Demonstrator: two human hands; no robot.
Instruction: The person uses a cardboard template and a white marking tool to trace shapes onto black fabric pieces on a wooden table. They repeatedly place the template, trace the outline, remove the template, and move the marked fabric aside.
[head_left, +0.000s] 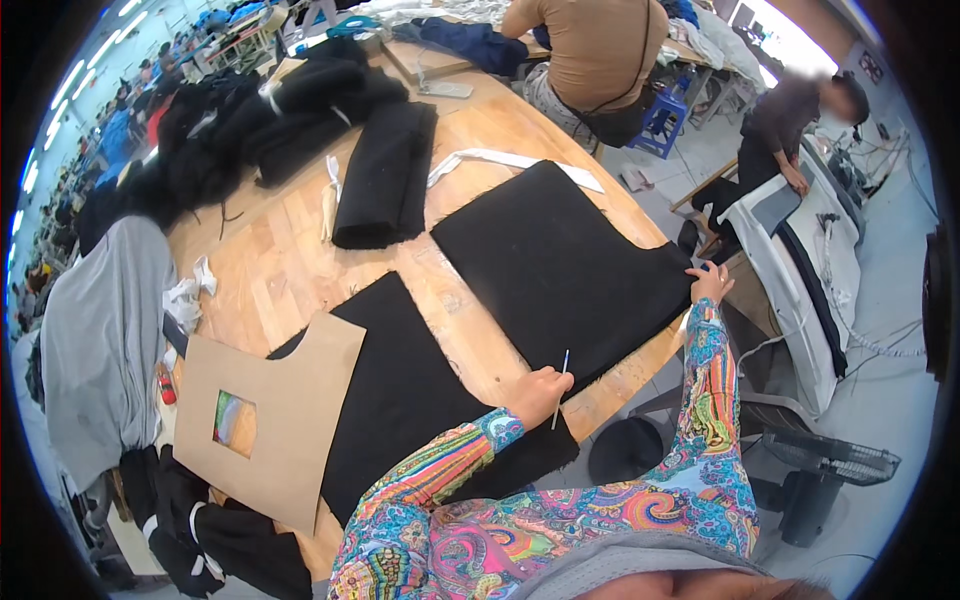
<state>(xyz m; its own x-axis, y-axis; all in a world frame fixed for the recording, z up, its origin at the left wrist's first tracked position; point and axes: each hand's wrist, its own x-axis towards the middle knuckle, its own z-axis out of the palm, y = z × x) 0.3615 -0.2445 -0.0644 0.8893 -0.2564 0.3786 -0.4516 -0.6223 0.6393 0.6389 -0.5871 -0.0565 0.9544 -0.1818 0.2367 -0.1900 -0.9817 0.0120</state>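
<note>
My left hand (540, 395) is closed around a thin white pen (566, 360) with a bluish end, by the near edge of a black cut fabric panel (560, 270). This panel lies flat on the wooden table and has a curved cut-out on its right side. At its right corner, my right hand (710, 283) has its fingers bent and pinching the fabric's edge. Nearer to me lies a second black panel (385, 400). A brown cardboard pattern (290, 400) with a square window overlaps its left part.
A black fabric roll (385, 175) and dark bundles (290, 110) sit farther back on the table (455, 300). Grey cloth (105, 340) hangs at the left. A fan (825, 465) stands at the right. One person (590, 50) sits beyond; another (800, 120) works at a pressing board.
</note>
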